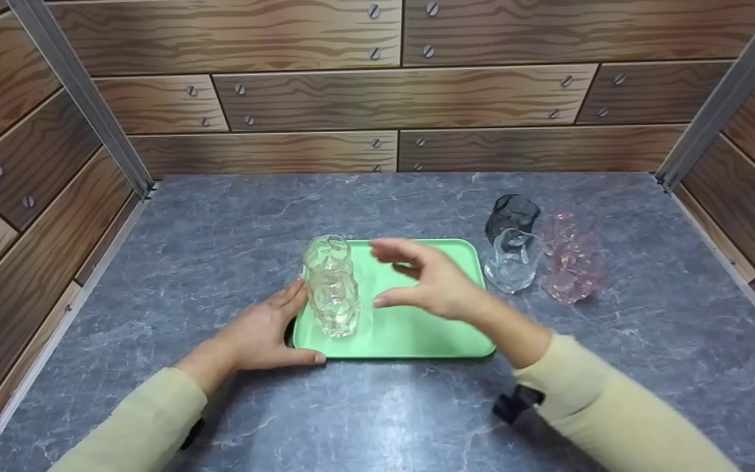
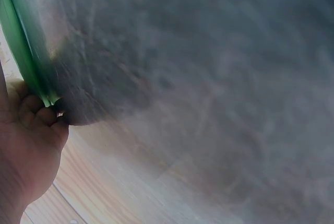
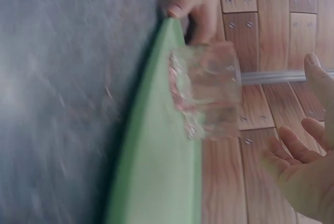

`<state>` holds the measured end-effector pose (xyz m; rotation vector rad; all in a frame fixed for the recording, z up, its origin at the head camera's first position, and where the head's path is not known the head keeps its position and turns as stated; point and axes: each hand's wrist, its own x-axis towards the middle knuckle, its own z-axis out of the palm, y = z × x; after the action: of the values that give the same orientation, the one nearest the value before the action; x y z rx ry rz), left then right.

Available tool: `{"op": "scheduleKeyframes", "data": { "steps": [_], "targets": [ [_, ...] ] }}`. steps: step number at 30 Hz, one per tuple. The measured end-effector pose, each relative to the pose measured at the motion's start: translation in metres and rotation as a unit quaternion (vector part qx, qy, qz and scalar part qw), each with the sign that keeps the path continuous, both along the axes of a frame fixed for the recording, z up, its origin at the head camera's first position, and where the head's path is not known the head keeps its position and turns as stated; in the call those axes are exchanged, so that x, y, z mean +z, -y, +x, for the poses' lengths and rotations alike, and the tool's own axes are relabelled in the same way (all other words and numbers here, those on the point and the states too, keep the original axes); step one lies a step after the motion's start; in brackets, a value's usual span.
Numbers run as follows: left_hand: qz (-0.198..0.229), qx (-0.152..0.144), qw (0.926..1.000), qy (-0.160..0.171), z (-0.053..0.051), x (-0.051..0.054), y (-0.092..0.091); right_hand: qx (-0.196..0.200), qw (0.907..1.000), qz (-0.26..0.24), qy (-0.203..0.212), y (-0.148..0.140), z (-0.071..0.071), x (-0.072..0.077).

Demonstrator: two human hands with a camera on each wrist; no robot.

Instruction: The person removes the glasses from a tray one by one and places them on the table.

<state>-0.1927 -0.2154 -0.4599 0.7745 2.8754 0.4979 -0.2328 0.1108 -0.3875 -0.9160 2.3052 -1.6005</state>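
Observation:
Two clear, faintly yellow wavy drinking glasses, the far one and the near one, stand upright one behind the other at the left end of a green tray. My left hand grips the tray's near left corner, thumb along the front edge and fingers on the left side; in the left wrist view, curled fingers meet the green rim. Above the tray, just right of the glasses, my right hand is spread with a gap between thumb and fingers and holds nothing.
Right of the tray stand a dark grey glass, a clear bluish glass and pink glasses close together. The grey marbled table is bounded by wood-patterned walls at the back and sides.

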Motion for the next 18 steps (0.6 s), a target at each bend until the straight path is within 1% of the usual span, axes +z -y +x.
{"op": "scheduleKeyframes", "data": {
  "steps": [4,8,12,18],
  "targets": [
    [0.001,0.002,1.0000,0.002,-0.001,0.000,0.000,-0.008,0.9999,0.004,0.010,0.017,0.000,-0.016],
    [0.000,0.002,1.0000,0.002,-0.001,0.000,0.000,-0.006,0.9997,0.007,0.021,0.030,-0.001,-0.028],
    [0.000,0.002,1.0000,0.000,-0.001,0.000,0.001,-0.001,0.9994,0.018,0.028,0.039,0.000,-0.037],
    [0.001,-0.001,1.0000,-0.001,-0.001,-0.001,0.001,0.001,0.9987,0.036,0.037,0.048,0.000,-0.045]
  ]
}}
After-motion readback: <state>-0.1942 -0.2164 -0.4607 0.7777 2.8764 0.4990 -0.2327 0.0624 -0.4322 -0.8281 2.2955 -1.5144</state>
